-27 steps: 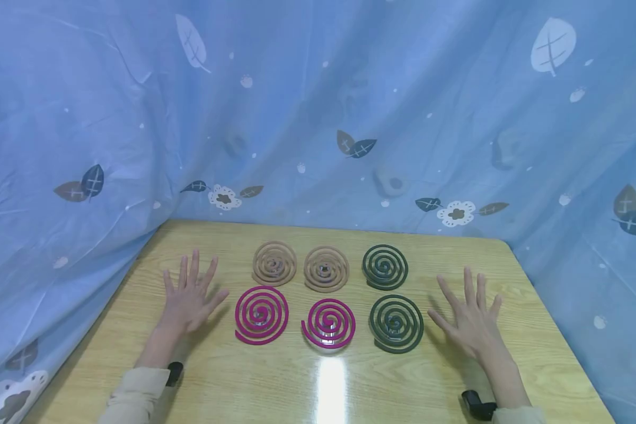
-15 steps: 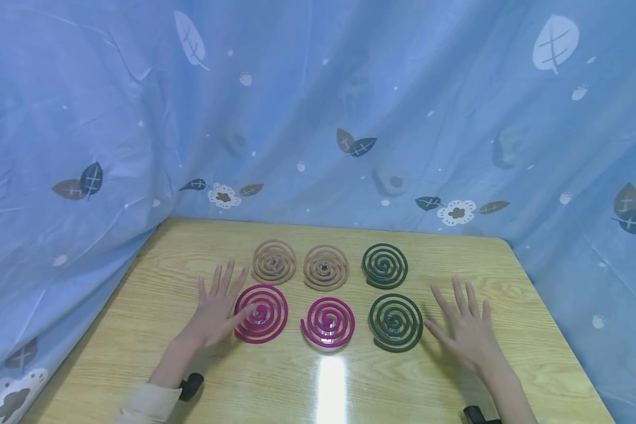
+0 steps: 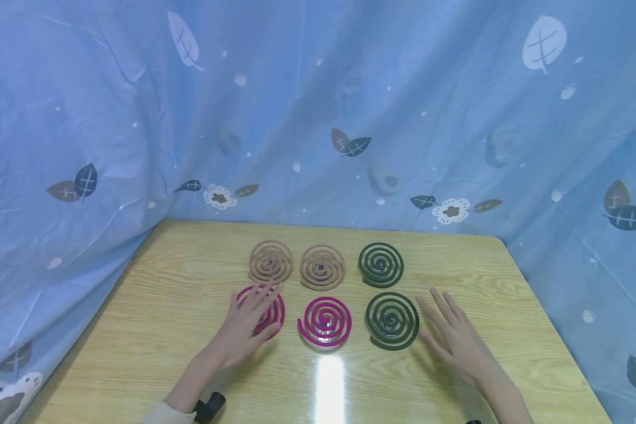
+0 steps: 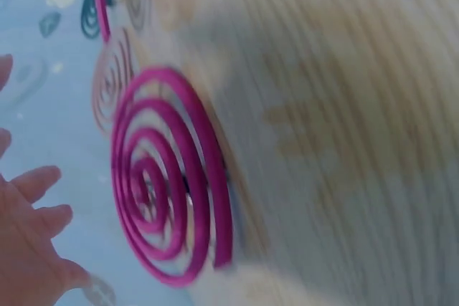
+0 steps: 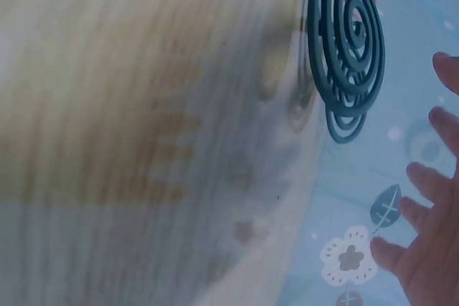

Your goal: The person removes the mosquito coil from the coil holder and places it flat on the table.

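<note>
Spread fingers of my left hand (image 3: 244,333) overlap the left magenta mosquito coil (image 3: 283,310) in the head view and hide part of it. In the left wrist view that whole coil (image 4: 208,145) shows raised above the table, with the fingers beyond it. A second magenta coil (image 3: 325,320) lies to its right. My right hand (image 3: 466,350) hovers with extended fingers just right of the front dark green coil (image 3: 392,320), its fingertips close to the rim. Both hands hold nothing.
Behind stand two tan coils, a left one (image 3: 270,262) and a right one (image 3: 322,268), plus another dark green coil (image 3: 380,264). The wooden table (image 3: 180,259) ends at a blue patterned curtain (image 3: 275,118). A bright reflection falls on the front of the table.
My left hand has moved right, from beside the left magenta coil to over it. My right hand has shifted slightly left toward the front green coil. The coils have stayed in place.
</note>
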The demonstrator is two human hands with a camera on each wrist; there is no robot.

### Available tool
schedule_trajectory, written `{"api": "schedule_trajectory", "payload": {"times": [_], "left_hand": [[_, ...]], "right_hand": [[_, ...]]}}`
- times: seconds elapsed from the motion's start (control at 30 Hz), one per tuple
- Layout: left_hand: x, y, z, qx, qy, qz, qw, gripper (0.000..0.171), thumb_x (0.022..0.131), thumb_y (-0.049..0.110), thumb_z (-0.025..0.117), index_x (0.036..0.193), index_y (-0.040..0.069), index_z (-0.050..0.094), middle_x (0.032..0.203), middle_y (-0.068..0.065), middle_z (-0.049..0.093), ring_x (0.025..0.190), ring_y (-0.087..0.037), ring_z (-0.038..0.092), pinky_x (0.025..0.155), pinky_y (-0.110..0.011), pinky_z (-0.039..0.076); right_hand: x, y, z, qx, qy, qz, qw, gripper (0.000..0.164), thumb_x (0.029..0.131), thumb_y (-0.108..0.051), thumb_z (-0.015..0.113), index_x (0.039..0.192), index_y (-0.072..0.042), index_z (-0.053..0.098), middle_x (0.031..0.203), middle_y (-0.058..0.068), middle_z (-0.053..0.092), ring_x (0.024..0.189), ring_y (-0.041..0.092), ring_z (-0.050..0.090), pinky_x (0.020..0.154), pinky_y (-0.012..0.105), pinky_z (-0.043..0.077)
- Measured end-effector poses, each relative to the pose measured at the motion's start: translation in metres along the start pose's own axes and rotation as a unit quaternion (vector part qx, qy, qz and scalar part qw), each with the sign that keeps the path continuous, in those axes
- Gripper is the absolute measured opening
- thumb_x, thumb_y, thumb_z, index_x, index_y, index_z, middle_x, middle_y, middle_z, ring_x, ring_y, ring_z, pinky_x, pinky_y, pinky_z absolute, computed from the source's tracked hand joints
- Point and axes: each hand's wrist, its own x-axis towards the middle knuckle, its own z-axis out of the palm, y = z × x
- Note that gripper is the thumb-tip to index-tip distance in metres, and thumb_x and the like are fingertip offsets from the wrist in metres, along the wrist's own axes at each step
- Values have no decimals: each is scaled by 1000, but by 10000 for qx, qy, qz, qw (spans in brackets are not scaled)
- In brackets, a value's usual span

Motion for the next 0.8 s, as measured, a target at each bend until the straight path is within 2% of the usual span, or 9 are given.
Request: {"api": "schedule_trajectory", "payload": {"times": [0.1, 0.23, 0.43, 0.6, 0.8], "left_hand": [[0, 9, 5, -94, 56, 134, 9999, 67, 94, 33, 61, 152, 21, 29, 157, -5, 23, 144, -35, 14, 109, -72, 3], [5, 22, 10, -392, 8, 288, 9988, 65, 94, 30, 62, 151, 19, 31, 157, -5, 24, 144, -34, 12, 110, -71, 6], [15, 39, 23, -904, -257, 506, 9943, 62, 95, 28, 60, 150, 17, 33, 156, -7, 25, 144, -34, 12, 113, -66, 7], [25, 54, 37, -1449, -508, 696, 9857, 61, 97, 25, 57, 151, 17, 31, 156, -3, 25, 144, -36, 12, 115, -61, 13], [39, 73, 51, -2052, -809, 825, 9719, 61, 98, 26, 55, 152, 17, 27, 157, -1, 25, 144, -33, 14, 115, -58, 20]], "right_hand": [[0, -2, 1, -7, 69, -198, 9998, 64, 91, -28, 64, 148, -20, 37, 158, 9, 22, 145, 30, 13, 99, 69, 35], [-2, -7, 1, 86, 159, -275, 9995, 63, 90, -25, 66, 147, -18, 40, 156, 9, 25, 144, 30, 17, 99, 68, 36], [-9, -14, 0, 866, 2, -27, 9962, 61, 93, -19, 62, 148, -20, 37, 157, 6, 25, 145, 26, 13, 100, 72, 30], [-12, -18, 1, 1413, -104, 115, 9898, 59, 94, -15, 59, 149, -19, 36, 157, 6, 24, 145, 25, 11, 101, 75, 24], [-13, -20, 0, 1971, -58, 68, 9804, 58, 93, -8, 59, 147, -16, 39, 153, 8, 34, 144, 15, 16, 99, 76, 23]]}}
